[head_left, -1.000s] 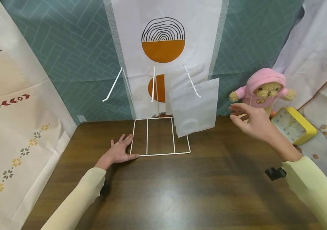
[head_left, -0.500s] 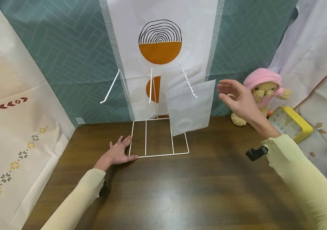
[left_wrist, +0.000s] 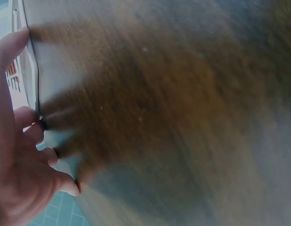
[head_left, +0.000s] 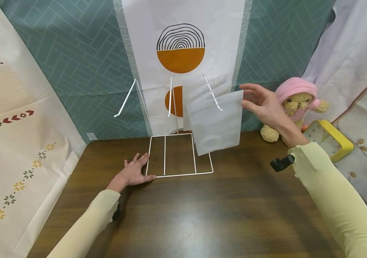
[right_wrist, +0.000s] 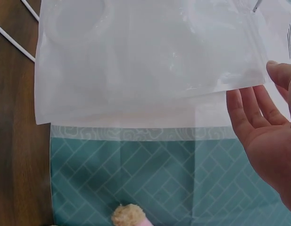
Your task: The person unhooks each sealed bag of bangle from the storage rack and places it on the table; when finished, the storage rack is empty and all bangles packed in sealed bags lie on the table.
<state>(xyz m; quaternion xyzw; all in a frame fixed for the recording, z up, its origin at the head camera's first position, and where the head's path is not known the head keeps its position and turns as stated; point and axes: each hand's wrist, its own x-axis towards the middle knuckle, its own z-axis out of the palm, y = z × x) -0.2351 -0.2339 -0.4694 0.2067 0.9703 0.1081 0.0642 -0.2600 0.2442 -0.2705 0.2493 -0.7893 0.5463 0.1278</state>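
In the head view, a frosted, translucent white plastic pouch (head_left: 216, 123), rectangular and flat, is hanging from the right-hand prong of a white wire display rack (head_left: 178, 154) that is standing at the back edge of the dark wooden bench (head_left: 203, 215). The pouch is hanging with its long axis roughly upright, tilted slightly so its lower edge is swinging toward the right; its flat face is turned toward the camera. A second, similar pouch is showing just behind it on the same prong. The right hand (head_left: 265, 105) is reaching in from the right, its grip wide open with the fingers nearly straight, the fingertips at the pouch's upper right corner; whether they are touching it I cannot tell. The left hand (head_left: 133, 173) is lying flat on the bench, fingers spread, its grip open and pressing against the left front corner of the rack's wire base. A plush bear in a pink hood (head_left: 294, 104) and a yellow square clock (head_left: 328, 139) are sitting near the back right corner of the bench.

In the left wrist view, blurred, the left hand (left_wrist: 18, 169) is resting on the bench with fingers loosely extended beside a thin white wire of the rack.

In the right wrist view, the pouch (right_wrist: 145, 61) is filling the upper frame, and the right hand (right_wrist: 268, 141) is holding its palm open, straight fingertips lying just at the pouch's corner.
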